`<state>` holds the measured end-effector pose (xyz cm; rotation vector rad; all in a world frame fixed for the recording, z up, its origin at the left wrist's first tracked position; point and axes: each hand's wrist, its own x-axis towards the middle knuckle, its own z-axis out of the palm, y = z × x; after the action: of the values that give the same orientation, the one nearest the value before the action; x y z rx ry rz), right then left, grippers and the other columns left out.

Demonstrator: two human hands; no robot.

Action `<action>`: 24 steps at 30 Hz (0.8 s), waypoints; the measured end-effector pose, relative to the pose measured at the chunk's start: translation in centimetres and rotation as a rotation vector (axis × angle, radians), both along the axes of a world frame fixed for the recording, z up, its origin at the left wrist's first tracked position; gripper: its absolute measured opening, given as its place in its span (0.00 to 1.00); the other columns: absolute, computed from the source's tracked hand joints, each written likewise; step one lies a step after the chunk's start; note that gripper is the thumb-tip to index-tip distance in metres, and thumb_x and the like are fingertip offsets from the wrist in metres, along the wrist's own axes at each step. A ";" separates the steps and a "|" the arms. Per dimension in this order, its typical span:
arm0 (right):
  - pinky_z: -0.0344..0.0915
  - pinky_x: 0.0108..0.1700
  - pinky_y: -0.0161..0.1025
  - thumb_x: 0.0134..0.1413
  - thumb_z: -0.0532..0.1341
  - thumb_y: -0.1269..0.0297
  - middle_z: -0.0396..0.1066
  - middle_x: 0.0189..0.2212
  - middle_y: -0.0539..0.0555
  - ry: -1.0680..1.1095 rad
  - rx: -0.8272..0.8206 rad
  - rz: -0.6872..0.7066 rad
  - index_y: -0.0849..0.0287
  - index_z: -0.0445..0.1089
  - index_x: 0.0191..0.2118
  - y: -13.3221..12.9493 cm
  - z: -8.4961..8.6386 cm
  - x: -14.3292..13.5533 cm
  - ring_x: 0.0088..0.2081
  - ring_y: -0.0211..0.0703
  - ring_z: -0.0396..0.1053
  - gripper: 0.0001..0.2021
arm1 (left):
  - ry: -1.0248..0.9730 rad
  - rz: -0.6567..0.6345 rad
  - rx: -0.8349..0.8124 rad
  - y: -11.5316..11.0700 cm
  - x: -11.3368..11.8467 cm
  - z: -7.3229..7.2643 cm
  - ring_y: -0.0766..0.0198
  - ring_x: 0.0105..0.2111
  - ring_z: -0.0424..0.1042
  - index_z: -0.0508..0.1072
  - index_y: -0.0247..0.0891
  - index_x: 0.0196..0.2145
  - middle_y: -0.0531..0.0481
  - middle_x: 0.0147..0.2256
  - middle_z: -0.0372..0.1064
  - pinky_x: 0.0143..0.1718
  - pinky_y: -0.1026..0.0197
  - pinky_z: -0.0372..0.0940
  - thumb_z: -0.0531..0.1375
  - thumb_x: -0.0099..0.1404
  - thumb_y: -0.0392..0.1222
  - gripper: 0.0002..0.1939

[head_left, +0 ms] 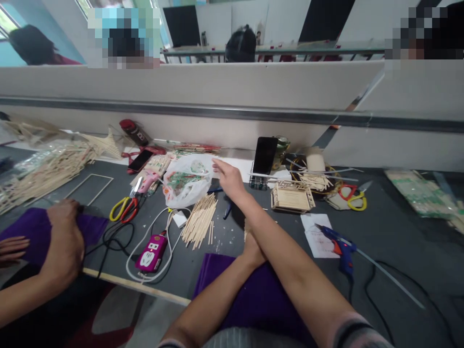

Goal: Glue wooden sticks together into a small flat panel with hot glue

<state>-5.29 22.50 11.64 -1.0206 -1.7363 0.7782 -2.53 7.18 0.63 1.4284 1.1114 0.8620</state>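
Observation:
My right hand (229,180) reaches forward across my left arm, fingers stretched out beside a white plastic bag (197,193) with green and clear scraps in it. Nothing shows between those fingers. Below it, my left hand (253,249) rests over purple cloth (213,270), its fingers mostly hidden by my right forearm. A pale wooden piece (247,229) shows at that hand; whether it is gripped I cannot tell. Left of my hands lies a pile of thin wooden sticks (199,220). A small wooden stick model (293,197) stands to the right.
A blue glue gun (342,246) lies on white paper (313,227) at right. Scissors (357,197) lie behind it. A phone (265,154) stands upright at the back. A purple power socket (151,253) with looped cable sits left, near another person's hands (65,217).

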 end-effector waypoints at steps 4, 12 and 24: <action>0.67 0.29 0.34 0.56 0.57 0.64 0.76 0.31 0.49 0.269 -0.135 -0.201 0.56 0.73 0.45 -3.8 -0.5 7.0 0.22 0.34 0.69 0.13 | 0.063 0.011 0.247 0.2 -0.5 -0.3 0.50 0.51 0.67 0.73 0.43 0.38 0.41 0.43 0.73 0.54 0.43 0.60 0.59 0.60 0.43 0.09; 0.57 0.19 0.30 0.48 0.63 0.61 0.72 0.24 0.48 0.496 -0.272 -0.367 0.59 0.73 0.33 -9.7 -0.3 16.9 0.18 0.30 0.60 0.08 | 0.202 0.272 0.429 1.1 -1.9 2.7 0.57 0.44 0.68 0.72 0.40 0.40 0.44 0.40 0.72 0.49 0.52 0.62 0.53 0.67 0.41 0.09; 0.60 0.21 0.31 0.47 0.64 0.60 0.72 0.24 0.49 0.607 -0.361 -0.188 0.60 0.73 0.34 -10.5 -0.2 16.2 0.19 0.30 0.61 0.10 | 0.213 0.204 0.507 2.5 -0.2 8.9 0.60 0.36 0.66 0.78 0.41 0.37 0.48 0.33 0.70 0.38 0.59 0.60 0.65 0.59 0.49 0.11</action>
<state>10.88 11.97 11.48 -1.0252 -0.9890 1.1610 -2.77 9.73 9.48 1.8785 1.2703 1.2192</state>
